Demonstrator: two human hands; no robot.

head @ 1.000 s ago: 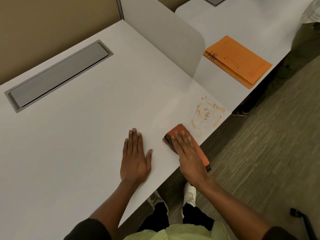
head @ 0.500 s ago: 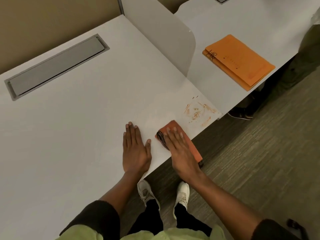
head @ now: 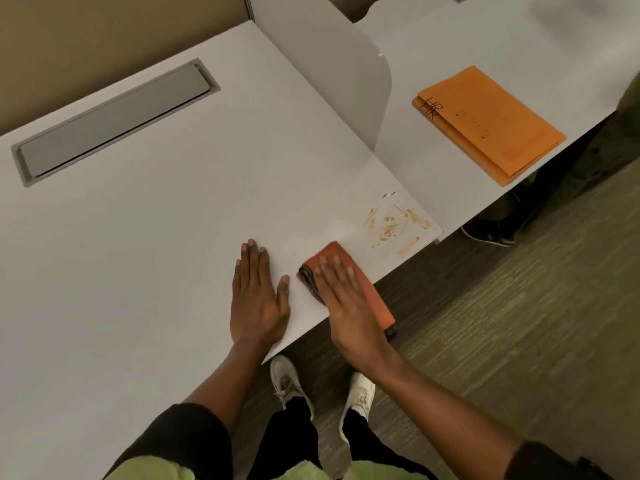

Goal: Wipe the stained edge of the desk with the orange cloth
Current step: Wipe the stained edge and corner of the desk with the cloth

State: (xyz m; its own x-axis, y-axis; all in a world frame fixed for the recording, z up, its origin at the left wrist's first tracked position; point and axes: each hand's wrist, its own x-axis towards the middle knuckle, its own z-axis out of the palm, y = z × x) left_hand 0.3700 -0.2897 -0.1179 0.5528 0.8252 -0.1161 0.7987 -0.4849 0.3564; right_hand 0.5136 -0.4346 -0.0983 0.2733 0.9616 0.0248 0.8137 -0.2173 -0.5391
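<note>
R hand (head: 349,306) flat, fingers spread, pressing folded orange cloth (head: 349,271) on white desk (head: 156,237) front edge; L hand (head: 258,299) flat, palm down beside it. Brown smeared stain (head: 394,223) just beyond cloth, near desk corner.

Looks like an open-plan office. White desk (head: 145,258) with a grey flip-lid cable tray (head: 114,123) sunk into it, a low curved divider panel (head: 332,67) splitting it from the neighbouring desk (head: 450,36). Orange folders marked "HR" (head: 491,123) over there, plus grey striped office carpet (head: 519,323) underfoot.
</note>
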